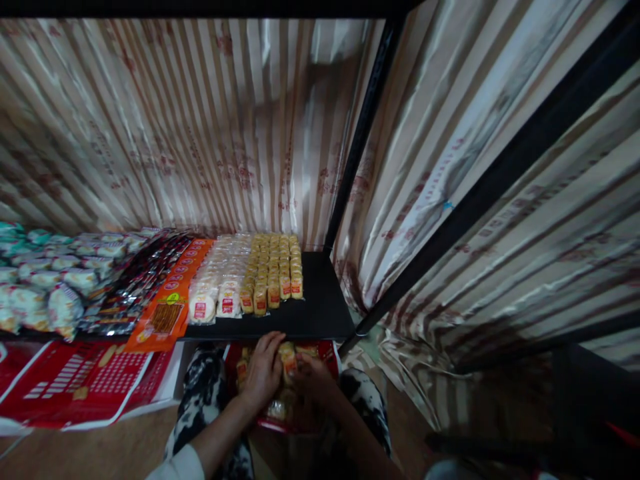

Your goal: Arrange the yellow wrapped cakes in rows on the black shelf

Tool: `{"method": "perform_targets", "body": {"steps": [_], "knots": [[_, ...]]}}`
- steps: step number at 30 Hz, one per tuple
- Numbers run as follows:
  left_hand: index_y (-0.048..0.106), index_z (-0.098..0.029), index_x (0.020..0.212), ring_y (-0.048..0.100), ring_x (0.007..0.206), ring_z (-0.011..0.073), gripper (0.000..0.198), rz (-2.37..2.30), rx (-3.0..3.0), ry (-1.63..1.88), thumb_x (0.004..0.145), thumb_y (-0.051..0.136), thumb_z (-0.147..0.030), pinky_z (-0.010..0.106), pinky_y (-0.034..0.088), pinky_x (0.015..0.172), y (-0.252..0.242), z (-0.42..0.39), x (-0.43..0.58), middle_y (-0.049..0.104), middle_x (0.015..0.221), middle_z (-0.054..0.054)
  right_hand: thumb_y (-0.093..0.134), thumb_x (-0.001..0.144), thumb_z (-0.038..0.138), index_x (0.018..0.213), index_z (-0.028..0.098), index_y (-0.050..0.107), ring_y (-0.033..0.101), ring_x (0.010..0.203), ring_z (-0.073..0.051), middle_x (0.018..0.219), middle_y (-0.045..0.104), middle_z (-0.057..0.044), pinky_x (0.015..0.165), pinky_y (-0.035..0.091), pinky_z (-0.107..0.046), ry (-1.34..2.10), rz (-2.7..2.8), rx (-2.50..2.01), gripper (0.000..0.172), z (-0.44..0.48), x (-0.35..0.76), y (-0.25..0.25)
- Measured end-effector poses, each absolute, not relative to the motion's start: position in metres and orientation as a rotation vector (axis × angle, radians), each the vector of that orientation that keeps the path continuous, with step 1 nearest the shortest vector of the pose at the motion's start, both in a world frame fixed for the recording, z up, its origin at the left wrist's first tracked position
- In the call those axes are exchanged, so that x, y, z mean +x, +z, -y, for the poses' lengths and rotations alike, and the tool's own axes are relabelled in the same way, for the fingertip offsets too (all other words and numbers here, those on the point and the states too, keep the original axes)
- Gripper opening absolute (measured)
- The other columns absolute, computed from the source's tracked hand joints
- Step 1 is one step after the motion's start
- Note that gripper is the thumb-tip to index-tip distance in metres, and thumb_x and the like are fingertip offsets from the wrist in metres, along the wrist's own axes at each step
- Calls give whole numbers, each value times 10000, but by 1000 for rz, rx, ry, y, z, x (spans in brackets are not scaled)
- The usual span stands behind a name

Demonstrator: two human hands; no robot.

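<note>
A red box [274, 425] between my knees holds several small yellow wrapped snack packs, with more of the same packs [284, 403] near its front. Over the box, my left hand [264, 371] curls around the left side of a yellow snack pack [289, 358] with a red label. On the pack's other side, my right hand [314, 377] closes its fingers on it. Shadow and blur hide part of the right fingers. Just behind the hands, rows of matching yellow packs [273, 270] stand on the black shelf [320, 313].
Left along the shelf lie white round wrapped snacks [202, 305], an orange bag [167, 303], dark packets [120, 300] and white packets [65, 307]. A red printed carton [85, 387] sits below. Black posts [363, 133] and striped curtains [225, 120] enclose the shelf.
</note>
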State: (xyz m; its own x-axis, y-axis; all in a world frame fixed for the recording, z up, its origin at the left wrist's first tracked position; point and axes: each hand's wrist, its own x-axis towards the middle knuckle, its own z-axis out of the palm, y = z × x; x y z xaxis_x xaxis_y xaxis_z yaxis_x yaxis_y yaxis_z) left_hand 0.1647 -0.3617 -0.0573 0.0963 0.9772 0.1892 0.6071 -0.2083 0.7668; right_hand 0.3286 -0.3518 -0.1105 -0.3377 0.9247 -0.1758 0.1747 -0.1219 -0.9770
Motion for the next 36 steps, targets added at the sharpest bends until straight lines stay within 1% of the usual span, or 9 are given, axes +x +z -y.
{"method": "perform_targets", "body": {"steps": [4,8,13,17,20,23,26,30,36], "knots": [[518,-148,1173,524,1117,195,403,-1686,1715,1080,797,375,-138,391,426,994,-58,362,172,543,1186,119,583,711,374,920,177,612,630,721,-180,829,684,-55,660,499,-289,1301,1463,-1357,289,337,328,-91],[507,-166,1162,582,1003,159,411,-1624,1641,1074,781,361,-116,359,465,940,-57,357,181,544,1170,104,565,740,376,938,181,627,596,622,-152,830,671,-45,606,490,-266,989,1508,-1483,285,313,324,-71],[489,-161,1183,575,1022,148,436,-1496,1564,1132,770,363,-103,345,472,935,-59,337,194,509,1248,115,535,769,377,973,175,626,577,589,-141,870,650,-54,625,484,-275,747,1534,-1535,300,280,313,-61],[497,-133,1182,508,1156,166,442,-1494,1545,1155,762,365,-94,355,417,1013,-62,318,199,481,1305,129,502,789,361,959,171,622,593,605,-143,896,641,-63,632,483,-274,697,1550,-1559,281,260,304,-63],[506,-117,1189,456,1228,178,451,-1537,1555,1137,758,373,-94,376,356,1070,-65,308,200,490,1309,132,508,787,365,1031,158,592,594,587,-136,915,644,-66,635,485,-278,678,1541,-1585,330,252,300,-66],[526,-132,1175,448,1244,183,449,-1576,1552,1127,754,379,-85,399,323,1094,-68,301,200,503,1312,118,517,787,380,1083,156,535,608,586,-138,924,659,-60,618,481,-272,691,1515,-1592,371,247,297,-68],[538,-155,1168,442,1253,177,453,-1592,1568,1127,753,374,-76,405,309,1105,-72,296,199,513,1312,100,511,796,403,1008,166,520,622,607,-151,907,668,-59,613,474,-273,674,1517,-1603,318,245,294,-71],[540,-141,1174,436,1258,174,449,-1586,1602,1121,762,371,-86,398,311,1106,-78,291,197,513,1313,109,465,826,407,955,171,527,619,620,-159,847,653,-52,636,481,-285,636,1541,-1594,276,243,291,-78],[545,-139,1185,432,1261,173,452,-1598,1599,1100,771,369,-100,393,310,1109,-82,290,198,511,1318,100,454,838,359,1052,150,543,614,699,-153,1007,600,-111,654,518,-294,623,1484,-1477,312,245,292,-90]]}}
